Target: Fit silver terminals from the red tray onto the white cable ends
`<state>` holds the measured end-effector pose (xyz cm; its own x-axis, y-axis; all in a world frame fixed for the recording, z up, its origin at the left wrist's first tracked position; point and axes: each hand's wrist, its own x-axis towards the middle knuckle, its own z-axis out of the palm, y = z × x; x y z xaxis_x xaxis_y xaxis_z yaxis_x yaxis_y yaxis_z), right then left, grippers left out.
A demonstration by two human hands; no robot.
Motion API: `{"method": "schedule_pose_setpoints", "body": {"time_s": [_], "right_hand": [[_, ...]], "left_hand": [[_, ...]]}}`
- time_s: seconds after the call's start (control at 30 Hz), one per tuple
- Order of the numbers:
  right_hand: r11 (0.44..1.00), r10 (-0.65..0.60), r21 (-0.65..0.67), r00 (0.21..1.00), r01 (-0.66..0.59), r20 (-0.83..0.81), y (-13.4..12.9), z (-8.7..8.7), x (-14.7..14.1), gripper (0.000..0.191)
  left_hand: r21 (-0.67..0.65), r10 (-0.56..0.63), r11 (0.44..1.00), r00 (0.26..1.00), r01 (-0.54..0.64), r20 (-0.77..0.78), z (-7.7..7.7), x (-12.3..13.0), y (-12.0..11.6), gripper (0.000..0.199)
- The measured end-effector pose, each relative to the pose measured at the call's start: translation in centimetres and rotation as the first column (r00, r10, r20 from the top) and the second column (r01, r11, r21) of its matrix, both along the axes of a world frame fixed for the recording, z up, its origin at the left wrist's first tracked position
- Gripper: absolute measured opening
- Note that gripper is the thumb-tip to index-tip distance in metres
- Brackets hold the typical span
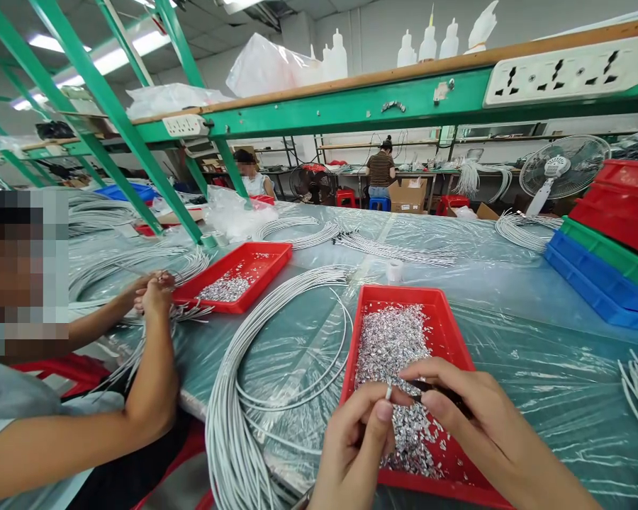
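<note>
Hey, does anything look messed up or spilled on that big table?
Nothing looks clearly broken or spilled. The shiny bits near the front seem to stay inside their red tray. The only slightly untidy thing is a few loose cables looping away from the big white coil.

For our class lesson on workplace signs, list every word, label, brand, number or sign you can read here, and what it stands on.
No text can be read anywhere in the picture.
Cardboard box: its marks are too small to read.
Green beam: a pale patch, nothing legible.
</note>
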<state>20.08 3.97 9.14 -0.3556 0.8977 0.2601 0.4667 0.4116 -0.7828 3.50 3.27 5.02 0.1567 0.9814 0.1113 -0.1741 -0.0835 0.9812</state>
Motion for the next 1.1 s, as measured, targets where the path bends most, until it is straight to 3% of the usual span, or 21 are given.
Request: {"method": "schedule_pose_setpoints", "body": {"time_s": [0.17, 0.33, 0.53, 0.73, 0.97, 1.1], "right_hand": [[0.988, 0.05, 0.14, 0.996, -0.06, 0.075, 0.1, 0.0, 0.3, 0.022], [0.97, 0.115, 0.197, 0.984, -0.14, 0.134, 0.0, 0.2, 0.3, 0.011], [0.982, 0.045, 0.175, 0.985, -0.074, 0.166, -0.5, 0.1, 0.0, 0.021], [0.963, 0.109, 0.23, 0.983, -0.142, 0.148, -0.2, -0.5, 0.1, 0.017], [0.985, 0.06, 0.15, 0.986, -0.084, 0.157, -0.4, -0.2, -0.4, 0.024], [0.994, 0.059, 0.085, 0.986, -0.072, 0.154, -0.8, -0.2, -0.4, 0.027]], "left_hand": [[0.02, 0.085, 0.996, 0.995, -0.084, -0.054, 0.0, -0.2, -0.6, 0.046], [0.113, 0.165, 0.982, 0.974, -0.148, -0.154, -1.0, -0.1, -1.0, 0.04], [0.288, 0.315, 0.924, 0.928, -0.251, -0.2, -1.9, 0.0, -1.3, 0.029], [0.422, 0.369, 0.876, 0.886, -0.232, -0.279, -1.5, -0.3, -1.1, 0.027], [0.542, 0.455, 0.803, 0.844, -0.249, -0.286, -1.4, -0.4, -0.9, 0.025], [0.553, 0.417, 0.806, 0.866, -0.212, -0.276, -1.4, -0.4, -0.7, 0.019]]}}
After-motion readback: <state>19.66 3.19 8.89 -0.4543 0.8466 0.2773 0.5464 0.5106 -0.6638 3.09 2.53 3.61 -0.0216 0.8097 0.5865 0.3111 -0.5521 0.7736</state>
